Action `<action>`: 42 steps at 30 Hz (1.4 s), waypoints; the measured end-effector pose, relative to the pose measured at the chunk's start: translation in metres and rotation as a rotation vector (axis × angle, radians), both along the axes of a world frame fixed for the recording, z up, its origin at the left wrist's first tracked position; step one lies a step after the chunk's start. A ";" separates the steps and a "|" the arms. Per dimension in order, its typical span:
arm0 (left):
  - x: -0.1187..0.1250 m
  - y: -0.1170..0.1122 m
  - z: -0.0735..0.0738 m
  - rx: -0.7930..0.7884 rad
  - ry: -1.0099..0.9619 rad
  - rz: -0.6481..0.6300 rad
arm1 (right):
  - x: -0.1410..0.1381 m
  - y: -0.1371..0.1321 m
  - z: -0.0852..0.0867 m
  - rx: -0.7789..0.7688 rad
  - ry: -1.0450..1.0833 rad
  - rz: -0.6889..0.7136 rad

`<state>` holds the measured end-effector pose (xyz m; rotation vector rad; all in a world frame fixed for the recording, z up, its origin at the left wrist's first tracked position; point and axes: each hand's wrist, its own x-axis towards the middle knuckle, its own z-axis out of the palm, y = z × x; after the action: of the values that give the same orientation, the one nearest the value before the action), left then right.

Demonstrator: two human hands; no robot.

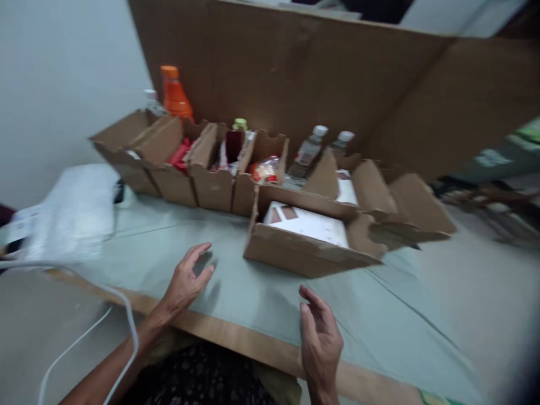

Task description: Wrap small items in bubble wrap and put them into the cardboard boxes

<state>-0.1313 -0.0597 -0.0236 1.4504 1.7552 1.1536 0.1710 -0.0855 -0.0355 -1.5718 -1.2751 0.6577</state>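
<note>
My left hand [185,281] hovers over the pale green tabletop, thumb and fingers apart, holding nothing. Across from it, my right hand [319,332] is held palm inward near the table's front edge, its fingers extended and no object in them. Nearest to both hands is a cardboard bin [295,247] standing at an angle before a row of others. Inside that bin lies a white box [310,225] with brown markings. Behind, one bin holds a red and clear packet [265,169], and another contains red packets [181,154].
An orange bottle [175,95] and clear bottles [310,149] rise behind the bins, before a tall cardboard panel [274,67]. Clear plastic packaging [71,208] lies at the left. A white cable [126,306] loops past my left forearm. The table's wooden edge [236,337] runs along the front.
</note>
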 end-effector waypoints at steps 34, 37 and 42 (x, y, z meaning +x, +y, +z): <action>-0.256 -0.016 0.031 -0.198 0.431 0.791 | -0.126 0.025 -0.017 0.385 -0.472 0.712; -0.256 -0.025 0.032 -0.188 0.365 0.797 | -0.125 0.024 -0.019 0.380 -0.473 0.714; -0.277 -0.060 0.051 -0.237 0.417 1.035 | -0.124 0.024 -0.020 0.377 -0.470 0.726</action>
<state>-0.4083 -0.1196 0.0275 0.6054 2.9782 1.0457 0.0475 -0.0615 -0.0551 -0.9525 -2.2195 0.4409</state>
